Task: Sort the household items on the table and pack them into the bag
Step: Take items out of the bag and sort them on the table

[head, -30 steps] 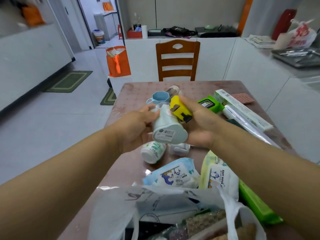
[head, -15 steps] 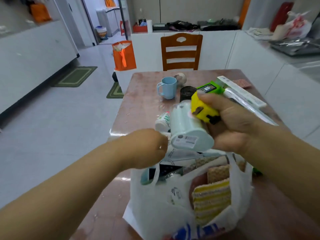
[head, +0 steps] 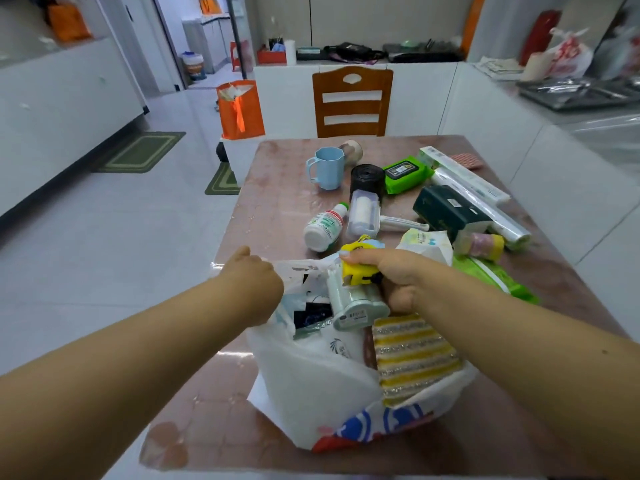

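Moved: pale green container point(head: 353, 301) and yellow tool point(head: 358, 271) lowered into bag mouth since earlier frame.
Right hand point(head: 398, 277): fingers clamped on both.
Left hand point(head: 251, 285): fingers curled, bag point(head: 311, 382) rim gripped.
Bag: stood on counter point(head: 270, 209), striped sponge point(head: 412, 355) inside.

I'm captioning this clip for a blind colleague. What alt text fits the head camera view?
A person's right hand lowers a pale green bottle and a yellow tape measure into a white plastic bag on a reddish table, while the left hand holds the bag's rim open. A light blue cup and other household items lie beyond.
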